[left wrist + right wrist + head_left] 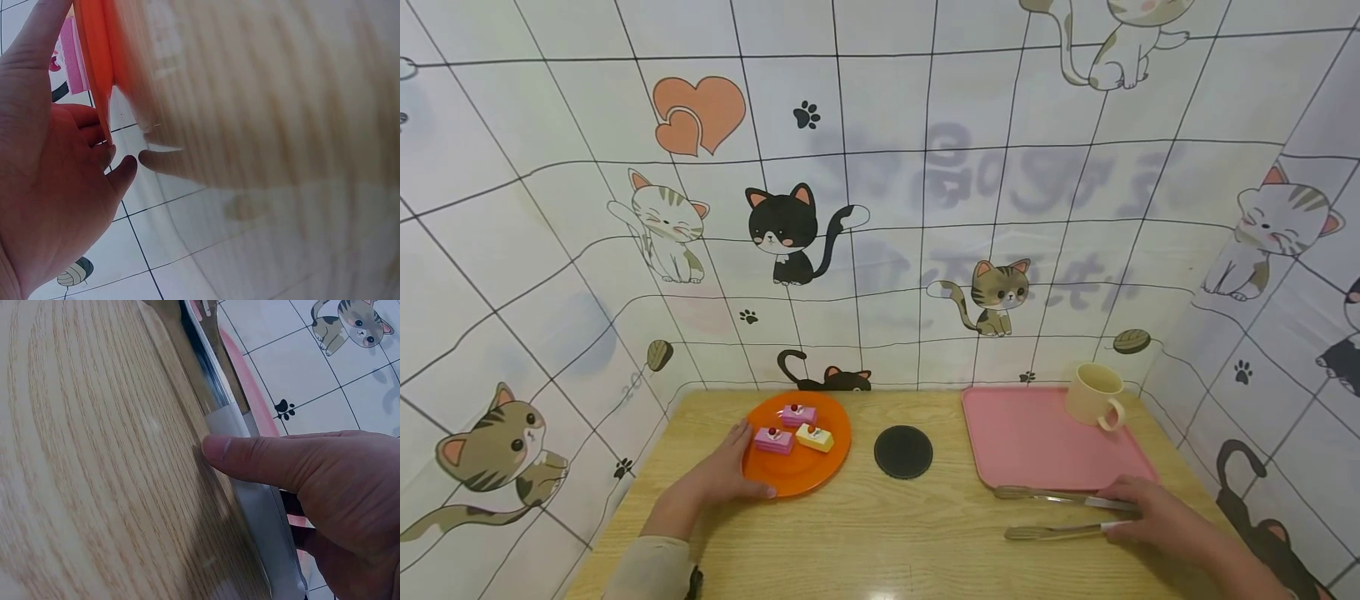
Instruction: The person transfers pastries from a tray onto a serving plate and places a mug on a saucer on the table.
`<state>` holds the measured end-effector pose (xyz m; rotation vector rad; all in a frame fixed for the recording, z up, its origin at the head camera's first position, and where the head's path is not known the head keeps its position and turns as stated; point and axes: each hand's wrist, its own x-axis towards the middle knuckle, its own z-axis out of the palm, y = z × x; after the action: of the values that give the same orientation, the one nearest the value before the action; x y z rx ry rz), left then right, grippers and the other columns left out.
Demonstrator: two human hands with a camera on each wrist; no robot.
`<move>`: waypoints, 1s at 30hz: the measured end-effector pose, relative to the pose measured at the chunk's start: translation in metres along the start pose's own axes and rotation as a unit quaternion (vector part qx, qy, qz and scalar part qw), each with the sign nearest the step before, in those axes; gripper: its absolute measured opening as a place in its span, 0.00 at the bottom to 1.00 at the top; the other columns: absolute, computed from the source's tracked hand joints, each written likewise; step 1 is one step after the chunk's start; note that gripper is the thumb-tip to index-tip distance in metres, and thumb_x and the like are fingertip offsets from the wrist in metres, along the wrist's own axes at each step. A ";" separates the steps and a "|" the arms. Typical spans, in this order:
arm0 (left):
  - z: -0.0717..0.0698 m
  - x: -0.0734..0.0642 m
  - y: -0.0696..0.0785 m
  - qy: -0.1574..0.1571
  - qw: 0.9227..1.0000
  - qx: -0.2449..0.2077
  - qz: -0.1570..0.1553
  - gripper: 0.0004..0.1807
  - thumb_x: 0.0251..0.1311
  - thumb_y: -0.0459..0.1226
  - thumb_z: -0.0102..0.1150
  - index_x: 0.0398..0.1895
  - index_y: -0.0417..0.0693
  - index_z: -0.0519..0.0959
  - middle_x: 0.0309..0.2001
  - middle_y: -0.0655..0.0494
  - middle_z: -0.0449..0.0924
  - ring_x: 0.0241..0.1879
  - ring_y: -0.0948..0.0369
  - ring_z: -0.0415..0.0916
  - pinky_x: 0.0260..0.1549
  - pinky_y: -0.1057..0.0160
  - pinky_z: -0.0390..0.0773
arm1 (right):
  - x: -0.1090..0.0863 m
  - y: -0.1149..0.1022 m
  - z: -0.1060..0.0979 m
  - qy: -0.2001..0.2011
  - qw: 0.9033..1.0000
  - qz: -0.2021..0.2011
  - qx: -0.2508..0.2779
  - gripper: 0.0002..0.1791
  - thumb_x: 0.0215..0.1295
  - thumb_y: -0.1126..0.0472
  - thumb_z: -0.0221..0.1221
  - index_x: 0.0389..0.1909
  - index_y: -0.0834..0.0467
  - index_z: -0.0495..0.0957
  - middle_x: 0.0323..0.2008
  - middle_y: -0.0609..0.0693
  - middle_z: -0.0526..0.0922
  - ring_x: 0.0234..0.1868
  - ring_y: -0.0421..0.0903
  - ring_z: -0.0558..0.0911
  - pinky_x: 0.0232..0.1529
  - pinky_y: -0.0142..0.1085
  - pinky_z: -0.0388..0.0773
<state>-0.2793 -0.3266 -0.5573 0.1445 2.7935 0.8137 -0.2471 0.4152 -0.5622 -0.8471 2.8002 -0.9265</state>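
Observation:
My left hand (724, 468) holds the left rim of an orange plate (831, 467) lying on the table, thumb at the front edge and fingers farther back. On that plate sit two pink toy cake slices and a yellow one (815, 438), each with a red topping. In the left wrist view, fingers curl by the plate's edge (97, 62). My right hand (1159, 518) grips tongs (1060, 532) with white handles, metal arms and beige tips pointing left, spread apart. The right wrist view shows the thumb along one white handle (262, 519), with the fingers behind it.
A pink tray (1037, 446) lies at the back right, its front edge right by the tongs. On its far right corner stands a pale yellow mug (1092, 396). A round black coaster (903, 452) lies between plate and tray. Cat-print cloth walls (887, 275) enclose the table.

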 end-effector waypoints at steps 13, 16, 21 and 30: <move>-0.002 -0.002 -0.001 -0.002 1.000 -0.001 0.013 0.79 0.47 0.63 0.86 0.89 0.32 0.47 0.89 0.31 0.39 0.87 0.32 0.37 0.80 0.27 0.54 | 0.000 -0.003 -0.002 0.013 1.000 -0.012 -0.019 0.23 0.59 0.57 0.82 0.53 0.60 0.89 0.46 0.44 0.87 0.48 0.31 0.80 0.49 0.25 0.78; -0.002 -0.001 -0.001 -0.002 1.000 -0.002 0.013 0.79 0.47 0.63 0.86 0.89 0.32 0.48 0.89 0.31 0.39 0.87 0.31 0.38 0.80 0.27 0.54 | -0.001 -0.005 -0.001 0.020 1.000 -0.006 -0.008 0.24 0.59 0.57 0.82 0.54 0.59 0.88 0.47 0.44 0.88 0.50 0.30 0.81 0.50 0.23 0.77; -0.002 -0.001 -0.001 -0.004 1.000 -0.004 0.011 0.79 0.46 0.63 0.86 0.89 0.32 0.47 0.89 0.30 0.39 0.87 0.31 0.38 0.79 0.26 0.54 | 0.002 -0.013 -0.003 0.033 0.996 0.079 0.022 0.24 0.63 0.54 0.81 0.57 0.59 0.87 0.50 0.45 0.90 0.51 0.31 0.83 0.52 0.25 0.80; -0.001 -0.001 -0.003 -0.004 1.000 -0.003 0.011 0.79 0.46 0.63 0.86 0.89 0.33 0.48 0.89 0.31 0.39 0.87 0.31 0.38 0.79 0.27 0.54 | 0.020 -0.021 -0.011 0.147 0.969 0.198 -0.017 0.19 0.76 0.52 0.73 0.54 0.63 0.87 0.42 0.49 0.89 0.41 0.40 0.83 0.39 0.33 0.83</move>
<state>-0.2784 -0.3293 -0.5580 0.1773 2.7871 0.8241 -0.2564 0.3971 -0.5393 -0.1373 3.0667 -1.0032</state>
